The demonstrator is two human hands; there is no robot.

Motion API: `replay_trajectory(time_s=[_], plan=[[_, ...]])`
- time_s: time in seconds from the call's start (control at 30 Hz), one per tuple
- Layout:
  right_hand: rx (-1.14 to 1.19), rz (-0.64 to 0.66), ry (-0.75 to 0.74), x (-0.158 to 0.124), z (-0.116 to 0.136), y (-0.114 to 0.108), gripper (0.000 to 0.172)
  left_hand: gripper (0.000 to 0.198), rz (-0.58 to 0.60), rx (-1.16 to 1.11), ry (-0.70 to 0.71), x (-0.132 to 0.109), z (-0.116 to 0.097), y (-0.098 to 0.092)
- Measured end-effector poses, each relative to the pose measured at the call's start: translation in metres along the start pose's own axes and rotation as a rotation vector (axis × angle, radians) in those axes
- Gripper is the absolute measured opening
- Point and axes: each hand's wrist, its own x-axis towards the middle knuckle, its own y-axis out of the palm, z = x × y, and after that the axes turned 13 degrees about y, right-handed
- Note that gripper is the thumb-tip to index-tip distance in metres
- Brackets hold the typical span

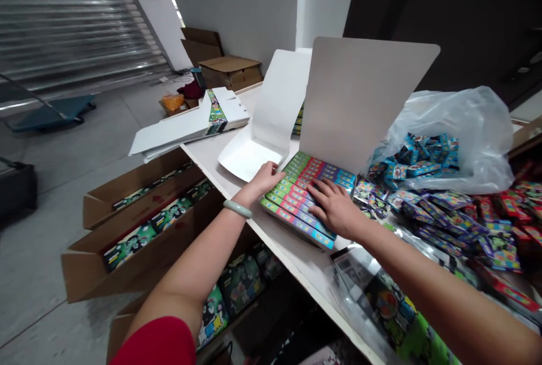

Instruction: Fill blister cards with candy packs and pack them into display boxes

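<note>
A display box filled with rows of small colourful boxes (302, 187), in green, red, purple and blue, lies on the table in front of me. Its tall white lid (359, 100) stands raised at the back. My right hand (332, 205) rests on top of the rows with its fingers spread. At the left edge of the box, my left hand (267, 177) touches the green end of the rows, fingers stretched and slightly bent. Just beyond it is a folded white carton (248, 156) with its flap standing up.
Loose small packs (444, 215) in purple, blue and red lie at right beside a clear plastic bag (474, 139). Flat white cartons (186, 125) overhang the table's far left. Open brown cartons (80, 263) holding green printed boxes stand on the floor below the table edge (296, 272).
</note>
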Motion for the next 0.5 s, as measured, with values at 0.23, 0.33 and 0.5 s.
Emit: replay_trajectory(time_s=[0.23, 0.33, 0.5], plan=[[0.192, -0.011, 0.015, -0.004, -0.007, 0.012, 0.057, 0.033, -0.022, -0.182, -0.038, -0.001, 0.002, 0.001], [0.628, -0.230, 0.195, -0.004, -0.032, -0.006, 0.050, 0.037, -0.079, -0.300, -0.037, -0.007, -0.005, -0.015], [1.406, -0.479, 0.688, 0.016, -0.063, -0.078, 0.038, 0.038, -0.110, -0.578, 0.036, 0.028, -0.050, -0.042]])
